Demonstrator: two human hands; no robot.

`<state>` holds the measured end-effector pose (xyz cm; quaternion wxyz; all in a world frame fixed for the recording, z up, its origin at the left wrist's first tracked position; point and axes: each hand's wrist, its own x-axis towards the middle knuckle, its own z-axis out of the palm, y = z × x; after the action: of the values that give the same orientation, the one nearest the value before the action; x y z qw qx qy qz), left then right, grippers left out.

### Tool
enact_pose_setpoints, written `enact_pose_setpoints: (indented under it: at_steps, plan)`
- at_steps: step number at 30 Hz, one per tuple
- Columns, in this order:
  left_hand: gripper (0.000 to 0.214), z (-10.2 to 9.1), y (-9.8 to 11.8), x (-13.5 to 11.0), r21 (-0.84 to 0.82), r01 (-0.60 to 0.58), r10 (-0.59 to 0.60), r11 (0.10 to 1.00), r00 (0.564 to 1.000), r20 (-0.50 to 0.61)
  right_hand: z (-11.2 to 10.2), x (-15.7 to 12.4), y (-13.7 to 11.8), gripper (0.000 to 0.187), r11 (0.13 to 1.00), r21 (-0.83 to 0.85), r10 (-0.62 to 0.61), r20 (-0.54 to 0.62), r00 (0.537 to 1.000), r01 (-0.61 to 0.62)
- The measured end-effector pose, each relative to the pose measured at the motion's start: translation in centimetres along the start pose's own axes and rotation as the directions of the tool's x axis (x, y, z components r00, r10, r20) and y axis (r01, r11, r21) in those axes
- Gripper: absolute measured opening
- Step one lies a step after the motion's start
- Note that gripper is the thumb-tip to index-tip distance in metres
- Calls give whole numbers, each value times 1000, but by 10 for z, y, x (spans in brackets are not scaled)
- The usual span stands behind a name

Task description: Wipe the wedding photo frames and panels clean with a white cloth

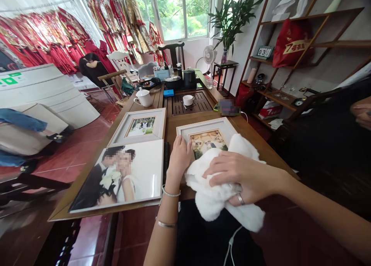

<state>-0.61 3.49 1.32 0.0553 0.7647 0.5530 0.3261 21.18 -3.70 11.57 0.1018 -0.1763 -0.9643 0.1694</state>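
A framed photo with a pale wood edge and a wide light mat lies before me on the wooden table. My left hand rests on its left side, fingers stretched along the frame. Bunched in my right hand is a white cloth, which covers the frame's lower right part. Left of these lies a large glossy photo panel of a couple with white flowers. Another framed photo lies just behind that panel.
On the table stand a lidded white mug, a tea tray with a white cup, and a dark kettle. A small blue box lies near the tray. Another person's hand shows at the right edge.
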Motion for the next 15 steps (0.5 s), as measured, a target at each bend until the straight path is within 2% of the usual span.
enact_pose_setpoints:
  at_steps: [3,6,9,15]
  plan:
    - [43,2,3,-4,35,76,-78,996,996,49,-1,-19,-1,32,993,-44,106,0,994,-105]
    - [48,3,4,-6,37,98,-100,995,993,69,-2,-38,6,29,969,-96,221,-71,973,-227]
    - [48,3,3,-7,29,96,-98,995,993,72,-2,-52,19,29,922,-164,327,-155,932,-350]
    - [50,3,5,-8,49,128,-132,991,988,76,3,-55,55,27,813,-297,416,-303,857,-500]
